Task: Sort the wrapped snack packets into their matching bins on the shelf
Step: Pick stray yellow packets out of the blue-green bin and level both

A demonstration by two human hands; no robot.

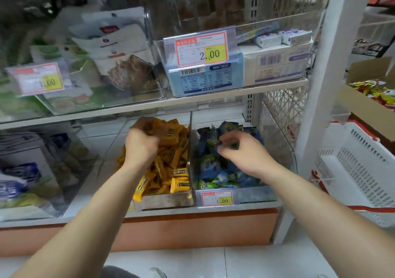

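Two clear bins stand side by side on the lower shelf. The left bin (162,201) is heaped with yellow-orange snack packets (171,160). The right bin (241,194) holds blue and green packets (215,170). My left hand (140,147) is over the yellow bin, its fingers curled round a bunch of yellow packets (162,131) raised above the heap. My right hand (243,149) reaches into the blue bin and pinches a blue-green packet (227,146) between thumb and fingers.
A clear divider (190,141) separates the two bins. Above, a shelf carries clear bins with boxes and a 2.00 price tag (202,50). A white post (327,85) stands to the right, with a white basket (361,166) and a cardboard box of red-yellow packets (374,98) beyond.
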